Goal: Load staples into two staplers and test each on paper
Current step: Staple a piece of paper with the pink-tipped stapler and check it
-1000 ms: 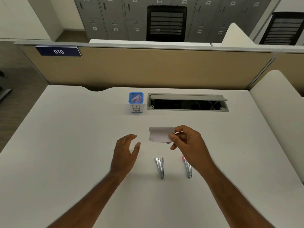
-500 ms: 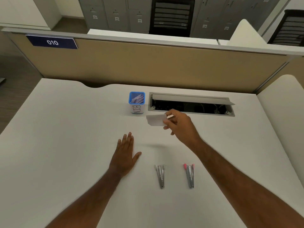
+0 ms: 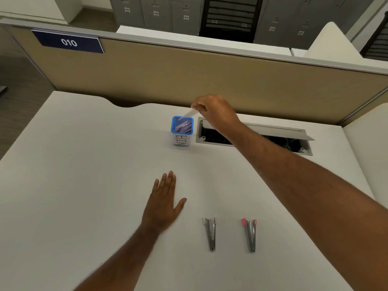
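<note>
Head view, looking down on a white desk point(image 3: 84, 185). The right hand point(image 3: 214, 112) is stretched out toward 12 o'clock, its fingers curled together and pinching a small slip of paper point(image 3: 190, 113) at the slip's upper end. The slip slants down toward 8 o'clock, and its lower tip sits at the mouth of a small cup point(image 3: 182, 131) with a blue rim and a white side marked "BIN". Whether the tip touches the rim cannot be told. Other paper scraps point(image 3: 184, 127) lie inside the cup.

The left hand point(image 3: 162, 203) lies flat on the desk at about 7 o'clock from the cup, palm down, fingers straight and close together, thumb spread to the side; it holds nothing.

2 staplers lie on the desk near the lower middle, side by side but apart, both pointing roughly toward 12 o'clock. The grey stapler point(image 3: 210, 233) lies at 3 o'clock from the left hand, near it and not touching. The pink-tipped stapler point(image 3: 250, 234) lies at 3 o'clock from the grey one, below the outstretched right forearm. Neither hand touches either stapler.

At 3 o'clock from the cup, just beside it, a cable hatch point(image 3: 273, 133) is set into the desk with its lid raised. Beyond the desk at 12 o'clock stands a tan partition point(image 3: 189, 76) bearing a dark blue sign point(image 3: 68, 42) that reads "010".
</note>
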The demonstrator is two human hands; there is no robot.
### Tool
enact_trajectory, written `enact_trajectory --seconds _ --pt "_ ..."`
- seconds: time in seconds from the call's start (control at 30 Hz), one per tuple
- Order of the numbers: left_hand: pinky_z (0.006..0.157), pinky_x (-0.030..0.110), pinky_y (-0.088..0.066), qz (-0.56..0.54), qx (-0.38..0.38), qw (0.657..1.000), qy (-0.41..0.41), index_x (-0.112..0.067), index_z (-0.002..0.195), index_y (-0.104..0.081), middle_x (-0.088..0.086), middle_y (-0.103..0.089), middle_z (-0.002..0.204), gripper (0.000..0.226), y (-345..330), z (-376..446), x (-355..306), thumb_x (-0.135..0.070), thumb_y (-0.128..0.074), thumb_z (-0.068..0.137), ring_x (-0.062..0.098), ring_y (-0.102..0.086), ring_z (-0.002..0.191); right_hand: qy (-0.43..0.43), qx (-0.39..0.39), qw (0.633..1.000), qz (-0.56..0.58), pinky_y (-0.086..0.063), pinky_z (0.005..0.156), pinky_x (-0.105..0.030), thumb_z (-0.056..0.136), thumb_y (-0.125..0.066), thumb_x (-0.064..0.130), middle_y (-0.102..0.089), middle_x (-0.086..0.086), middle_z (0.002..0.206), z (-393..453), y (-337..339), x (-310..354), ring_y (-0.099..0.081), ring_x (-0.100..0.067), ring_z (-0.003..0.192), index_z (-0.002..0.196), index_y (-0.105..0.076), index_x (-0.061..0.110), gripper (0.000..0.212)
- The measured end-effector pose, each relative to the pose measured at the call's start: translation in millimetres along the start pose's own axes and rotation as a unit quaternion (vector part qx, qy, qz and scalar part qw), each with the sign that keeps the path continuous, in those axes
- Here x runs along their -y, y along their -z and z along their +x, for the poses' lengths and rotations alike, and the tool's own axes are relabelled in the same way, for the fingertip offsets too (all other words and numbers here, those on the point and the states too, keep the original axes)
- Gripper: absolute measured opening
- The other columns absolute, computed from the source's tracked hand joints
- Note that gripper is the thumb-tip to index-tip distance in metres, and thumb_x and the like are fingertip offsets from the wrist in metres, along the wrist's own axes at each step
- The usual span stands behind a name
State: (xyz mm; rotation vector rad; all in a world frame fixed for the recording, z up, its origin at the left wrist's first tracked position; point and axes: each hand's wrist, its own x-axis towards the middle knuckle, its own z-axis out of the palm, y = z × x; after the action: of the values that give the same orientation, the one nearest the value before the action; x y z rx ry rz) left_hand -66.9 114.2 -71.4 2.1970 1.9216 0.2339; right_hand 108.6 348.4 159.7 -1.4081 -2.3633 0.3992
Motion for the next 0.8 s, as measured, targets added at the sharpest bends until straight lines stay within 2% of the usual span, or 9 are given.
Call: enact_trajectory --seconds 0.2,0.33,0.43,0.5,0.57,0.7,0.8 --pt "0.131 0.046 -0.013 -0.006 -0.004 1.0 0.002 -0.006 0.165 -0.021 0.009 -0.013 0.176 0.085 2 0 0 -0.06 -0.039 0.103 0.024 -0.012 0.163 0.041 0.049 0.989 -0.13 -0.053 0.078 -0.038 0.104 -0.055 0.015 -0.072 -0.01 0.113 27 -15 14 -0.067 -0.032 0.098 0.117 -0.073 0.016 0.022" --pt "0.132 0.045 -0.011 -0.006 0.002 1.0 0.006 -0.008 0.166 -0.017 0.007 -0.01 0.177 0.085 3 0 0 -0.061 -0.036 0.103 0.022 -0.007 0.164 0.043 0.098 0.979 -0.176 -0.042 0.072 -0.032 0.102 -0.061 0.014 -0.071 -0.011 0.118 35 -29 14 -0.067 -0.031 0.1 0.123 -0.071 0.016 0.024" --pt "0.132 0.045 -0.011 -0.01 0.006 1.0 0.008 -0.008 0.167 -0.015 0.007 -0.008 0.177 0.086 2 0 1 -0.062 -0.036 0.104 0.021 -0.005 0.164 0.028 0.122 0.974 -0.191 -0.038 0.069 -0.03 0.096 -0.061 0.01 -0.072 -0.012 0.113 37 -38 12 -0.066 -0.033 0.094 0.115 -0.071 0.013 0.022" --pt "0.132 0.045 -0.01 -0.012 0.008 1.0 0.01 -0.009 0.167 -0.013 0.006 -0.007 0.177 0.086 2 0 1 -0.062 -0.036 0.104 0.021 -0.004 0.164 0.017 0.14 0.97 -0.199 -0.034 0.06 -0.028 0.092 -0.062 0.007 -0.072 -0.013 0.106 37 -43 11 -0.062 -0.032 0.084 0.109 -0.07 0.01 0.019" --pt "0.132 0.044 -0.008 -0.014 0.012 1.0 0.012 -0.01 0.167 -0.011 0.006 -0.005 0.177 0.086 4 0 0 -0.062 -0.035 0.104 0.02 -0.002 0.164 0.02 0.157 0.967 -0.199 -0.034 0.057 -0.028 0.091 -0.067 0.012 -0.073 -0.011 0.107 38 -48 10 -0.066 -0.032 0.088 0.111 -0.07 0.012 0.02" --pt "0.132 0.043 -0.009 -0.021 0.012 1.0 0.015 -0.01 0.167 -0.011 0.005 -0.006 0.177 0.086 4 1 -2 -0.063 -0.034 0.104 0.019 -0.001 0.164 0.043 0.133 0.962 -0.234 -0.041 0.068 -0.033 0.094 -0.069 0.021 -0.073 -0.007 0.115 38 -63 6 -0.067 -0.031 0.097 0.116 -0.072 0.021 0.022" --pt "0.133 0.044 -0.009 -0.018 0.022 0.999 0.018 -0.012 0.168 -0.007 0.003 0.0 0.178 0.086 4 0 0 -0.064 -0.031 0.104 0.017 0.004 0.164 0.054 0.112 0.957 -0.263 -0.045 0.081 -0.037 0.097 -0.071 0.024 -0.063 -0.008 0.121 40 -73 3 -0.061 -0.03 0.11 0.124 -0.071 0.023 0.027"
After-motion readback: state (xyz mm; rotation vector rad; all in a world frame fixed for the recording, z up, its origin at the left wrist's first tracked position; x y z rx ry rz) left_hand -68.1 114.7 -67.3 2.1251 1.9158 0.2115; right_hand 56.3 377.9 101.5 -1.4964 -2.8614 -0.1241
